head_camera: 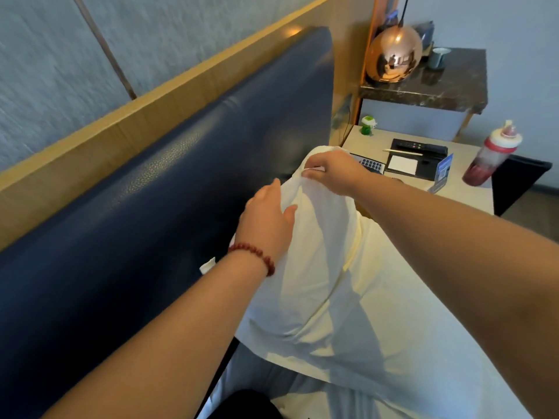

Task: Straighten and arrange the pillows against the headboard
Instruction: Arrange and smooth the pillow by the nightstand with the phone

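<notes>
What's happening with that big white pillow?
A person is tidying the white pillow on the bed, beside the dark blue headboard. Their right hand pinches its top edge with the fingers, and their left hand rests open against its side. It stands propped up and looks rumpled.

Person's left hand (266,220) and forearm bare, a bead bracelet (257,257) of small round dark-red beads around the left wrist, right hand (331,173) and forearm bare too
</notes>
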`<state>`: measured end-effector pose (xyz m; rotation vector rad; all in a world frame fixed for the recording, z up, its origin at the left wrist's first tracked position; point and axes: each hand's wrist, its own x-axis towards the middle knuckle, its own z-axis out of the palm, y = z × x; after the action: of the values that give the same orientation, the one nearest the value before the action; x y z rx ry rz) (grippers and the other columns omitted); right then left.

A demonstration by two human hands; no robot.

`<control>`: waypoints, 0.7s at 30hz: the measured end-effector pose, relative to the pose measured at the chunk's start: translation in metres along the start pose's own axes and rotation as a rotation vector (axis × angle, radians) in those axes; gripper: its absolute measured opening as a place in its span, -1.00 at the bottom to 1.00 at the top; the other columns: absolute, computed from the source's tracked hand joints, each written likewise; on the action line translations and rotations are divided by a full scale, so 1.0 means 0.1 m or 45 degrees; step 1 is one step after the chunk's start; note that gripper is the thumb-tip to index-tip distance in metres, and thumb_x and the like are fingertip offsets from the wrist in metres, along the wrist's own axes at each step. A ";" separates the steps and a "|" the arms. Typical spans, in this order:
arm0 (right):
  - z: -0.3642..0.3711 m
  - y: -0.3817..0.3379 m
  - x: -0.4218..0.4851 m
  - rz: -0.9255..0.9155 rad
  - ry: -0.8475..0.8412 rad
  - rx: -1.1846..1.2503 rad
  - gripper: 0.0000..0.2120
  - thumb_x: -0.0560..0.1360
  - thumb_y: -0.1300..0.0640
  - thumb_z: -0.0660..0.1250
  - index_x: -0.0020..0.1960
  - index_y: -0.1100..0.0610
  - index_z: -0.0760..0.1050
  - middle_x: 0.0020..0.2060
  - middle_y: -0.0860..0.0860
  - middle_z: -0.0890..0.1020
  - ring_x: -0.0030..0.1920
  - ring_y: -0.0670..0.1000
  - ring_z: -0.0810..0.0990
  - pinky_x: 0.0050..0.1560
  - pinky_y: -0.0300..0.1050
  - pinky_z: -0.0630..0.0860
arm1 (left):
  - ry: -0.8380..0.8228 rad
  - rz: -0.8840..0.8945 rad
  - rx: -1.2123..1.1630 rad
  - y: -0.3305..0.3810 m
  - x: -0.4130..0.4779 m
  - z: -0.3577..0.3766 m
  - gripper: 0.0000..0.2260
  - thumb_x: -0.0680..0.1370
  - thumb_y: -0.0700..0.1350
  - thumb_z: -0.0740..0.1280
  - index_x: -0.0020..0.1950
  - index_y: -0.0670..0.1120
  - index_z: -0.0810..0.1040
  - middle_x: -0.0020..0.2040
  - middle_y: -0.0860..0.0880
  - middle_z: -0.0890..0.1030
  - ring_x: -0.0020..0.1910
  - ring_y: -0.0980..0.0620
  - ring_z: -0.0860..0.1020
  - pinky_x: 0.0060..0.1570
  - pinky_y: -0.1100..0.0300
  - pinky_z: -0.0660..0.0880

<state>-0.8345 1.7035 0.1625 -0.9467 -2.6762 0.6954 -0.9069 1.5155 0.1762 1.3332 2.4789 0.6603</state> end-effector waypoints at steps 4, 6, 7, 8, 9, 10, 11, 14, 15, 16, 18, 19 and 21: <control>-0.21 -0.04 0.17 0.079 -0.162 0.050 -0.76 0.59 -0.03 0.30 0.10 0.11 0.61 -0.06 0.10 0.62 -0.04 0.08 0.57 -0.08 -0.16 0.47 | -0.011 -0.097 0.025 -0.03 0.28 0.05 -0.77 0.63 -0.02 0.21 -0.17 -0.09 0.48 -0.09 -0.13 0.60 -0.05 -0.16 0.57 -0.16 0.08 0.46; -0.25 -0.01 0.23 0.117 -0.136 0.005 -0.80 0.59 -0.01 0.31 0.05 0.10 0.60 -0.08 0.11 0.62 -0.08 0.06 0.57 -0.13 -0.17 0.45 | 0.012 -0.152 -0.061 -0.07 0.25 0.07 -0.72 0.63 -0.02 0.21 -0.24 -0.08 0.45 -0.24 -0.05 0.55 -0.22 -0.06 0.54 -0.25 0.13 0.43; -0.25 0.02 0.25 0.131 -0.114 -0.016 -0.81 0.59 -0.01 0.31 0.05 0.09 0.59 -0.07 0.11 0.62 -0.09 0.06 0.56 -0.14 -0.17 0.44 | 0.029 -0.187 -0.135 -0.10 0.22 0.09 -0.73 0.64 -0.02 0.20 -0.23 -0.08 0.46 -0.27 -0.03 0.53 -0.27 -0.01 0.51 -0.28 0.15 0.42; -0.24 0.05 0.25 0.137 -0.084 -0.016 -0.80 0.59 -0.03 0.30 0.05 0.09 0.59 -0.07 0.10 0.61 -0.07 0.06 0.57 -0.13 -0.17 0.45 | 0.039 -0.223 -0.218 -0.13 0.21 0.10 -0.73 0.63 -0.03 0.20 -0.23 -0.09 0.46 -0.29 -0.01 0.51 -0.31 0.02 0.47 -0.31 0.17 0.40; -0.24 0.08 0.23 0.143 -0.058 0.021 -0.76 0.59 -0.05 0.29 0.07 0.09 0.59 -0.05 0.08 0.61 -0.04 0.06 0.57 -0.11 -0.17 0.46 | 0.046 -0.256 -0.297 -0.16 0.19 0.10 -0.73 0.63 -0.05 0.20 -0.26 -0.08 0.44 -0.32 0.00 0.47 -0.35 0.05 0.44 -0.34 0.19 0.37; -0.23 0.12 0.21 0.146 -0.038 0.082 -0.73 0.59 -0.09 0.28 0.11 0.08 0.60 -0.02 0.04 0.59 0.01 0.04 0.56 -0.08 -0.17 0.47 | 0.051 -0.280 -0.357 -0.17 0.18 0.10 -0.72 0.62 -0.08 0.20 -0.29 -0.07 0.41 -0.35 0.01 0.44 -0.37 0.06 0.40 -0.37 0.21 0.34; -0.22 0.15 0.17 0.143 -0.034 0.158 -0.71 0.57 -0.12 0.30 0.15 0.04 0.59 0.04 -0.01 0.57 0.06 0.01 0.53 -0.05 -0.17 0.47 | 0.059 -0.283 -0.393 -0.19 0.18 0.10 -0.73 0.62 -0.11 0.20 -0.30 -0.06 0.41 -0.36 0.02 0.43 -0.37 0.06 0.40 -0.37 0.23 0.33; -0.16 0.21 0.07 0.055 -0.026 0.172 -0.66 0.53 0.03 0.41 0.29 -0.11 0.52 0.29 -0.09 0.44 0.22 -0.04 0.43 0.12 -0.13 0.52 | 0.123 -0.278 -0.452 -0.21 0.15 0.09 -0.87 0.61 -0.14 0.23 -0.09 -0.07 0.55 -0.23 0.02 0.56 -0.23 0.04 0.53 -0.24 0.21 0.46; -0.14 0.24 0.06 0.033 0.015 0.138 -0.61 0.53 0.13 0.41 0.32 -0.11 0.50 0.34 -0.09 0.42 0.25 -0.03 0.43 0.16 -0.13 0.53 | 0.156 -0.260 -0.452 -0.21 0.11 0.09 -0.88 0.61 -0.15 0.22 -0.01 -0.07 0.56 -0.18 0.02 0.58 -0.20 0.04 0.55 -0.23 0.21 0.48; -0.11 0.25 0.07 0.029 0.073 0.123 -0.59 0.53 0.20 0.39 0.33 -0.09 0.50 0.35 -0.08 0.43 0.24 -0.02 0.44 0.16 -0.16 0.52 | 0.191 -0.220 -0.405 -0.21 0.07 0.10 -0.86 0.62 -0.18 0.20 0.04 -0.06 0.54 -0.14 0.00 0.59 -0.18 0.03 0.56 -0.23 0.20 0.49; -0.10 0.24 0.08 0.065 0.164 0.122 -0.69 0.56 0.18 0.36 0.28 -0.03 0.56 0.27 -0.06 0.49 0.20 -0.02 0.46 0.17 -0.17 0.47 | 0.239 -0.050 -0.154 -0.23 0.01 0.16 -0.82 0.62 -0.22 0.16 0.08 -0.05 0.53 0.02 -0.05 0.59 -0.05 -0.04 0.56 -0.11 0.11 0.55; -0.11 0.24 0.11 0.073 0.188 0.054 -0.74 0.57 0.13 0.36 0.24 -0.01 0.60 0.25 -0.05 0.52 0.21 0.00 0.45 0.20 -0.14 0.46 | 0.265 0.058 -0.026 -0.24 0.00 0.20 -0.80 0.62 -0.23 0.17 0.14 -0.05 0.54 0.16 -0.07 0.57 0.12 -0.08 0.54 0.06 0.06 0.54; -0.12 0.26 0.18 0.054 0.193 -0.146 -0.78 0.56 0.05 0.37 0.18 0.02 0.65 0.23 -0.03 0.54 0.23 0.04 0.43 0.28 -0.04 0.45 | 0.354 0.257 0.156 -0.22 0.00 0.23 -0.74 0.61 -0.21 0.23 0.29 -0.10 0.54 0.38 -0.07 0.48 0.37 -0.11 0.42 0.31 -0.02 0.41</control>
<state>-0.8299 1.7369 0.1602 -1.0429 -2.5924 0.4623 -0.9130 1.5118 0.1452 1.6553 2.6589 0.7984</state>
